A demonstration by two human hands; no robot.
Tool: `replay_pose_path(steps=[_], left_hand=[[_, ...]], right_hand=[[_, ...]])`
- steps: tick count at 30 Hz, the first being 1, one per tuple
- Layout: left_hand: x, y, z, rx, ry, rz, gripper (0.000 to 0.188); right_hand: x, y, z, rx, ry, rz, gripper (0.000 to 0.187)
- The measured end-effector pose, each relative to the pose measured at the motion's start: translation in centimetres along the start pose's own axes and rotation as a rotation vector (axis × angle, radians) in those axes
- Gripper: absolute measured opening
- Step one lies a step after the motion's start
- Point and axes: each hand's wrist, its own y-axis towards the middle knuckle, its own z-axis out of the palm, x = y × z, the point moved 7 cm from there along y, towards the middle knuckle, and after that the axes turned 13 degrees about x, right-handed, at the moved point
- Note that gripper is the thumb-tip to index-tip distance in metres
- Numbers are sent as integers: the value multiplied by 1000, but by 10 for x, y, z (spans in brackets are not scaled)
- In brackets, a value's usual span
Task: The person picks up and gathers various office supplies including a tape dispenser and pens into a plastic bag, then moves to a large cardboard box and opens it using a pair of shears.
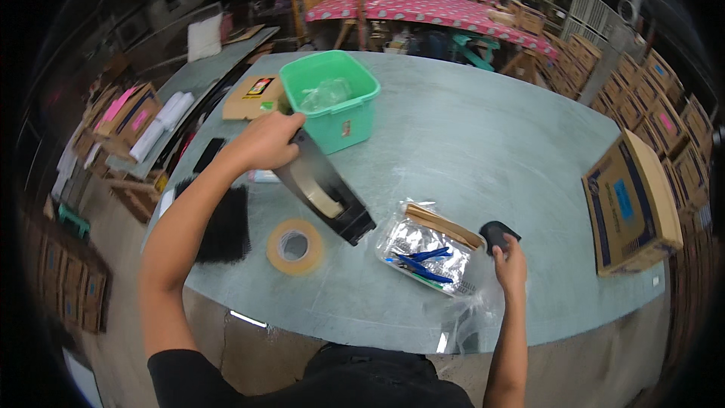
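Observation:
My left hand [268, 142] grips one end of a black tape dispenser [347, 215] with a pale tape roll seated inside. It is lifted over the table, its other end tilted down toward the middle. My right hand [512, 261] closes on a small black rounded object [495, 234] whose kind I cannot make out. Clear crumpled plastic [472, 310] lies by the right forearm, at the table's near edge. Between my hands sits a shallow tray [389, 249] with blue-handled pliers [427, 263] and a cardboard strip [444, 225]. A wide tape roll [294, 247] lies left of it.
A green bin [351, 125] with clear plastic inside stands at the back, beside flat cardboard [249, 100]. A dark phone-like slab [209, 155] and black bristly material [223, 223] lie left. A cardboard box [630, 204] stands at right; stacked cartons [642, 91] rise beyond the table.

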Motion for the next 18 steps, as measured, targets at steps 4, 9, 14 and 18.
replay_pose_path(steps=[4,9,14,18], left_hand=[[-39,14,-13,57,-41,120,25],[-141,39,-31,18,-58,485,25],[-264,57,-33,170,-83,689,26],[-384,65,-9,219,160,857,24]], right_hand=[[49,-28,6,72,326,-256,34],[75,-76,20,279,561,-330,38],[-2,-150,47,468,666,-58,28],[-79,-261,57,491,979,102,42]])
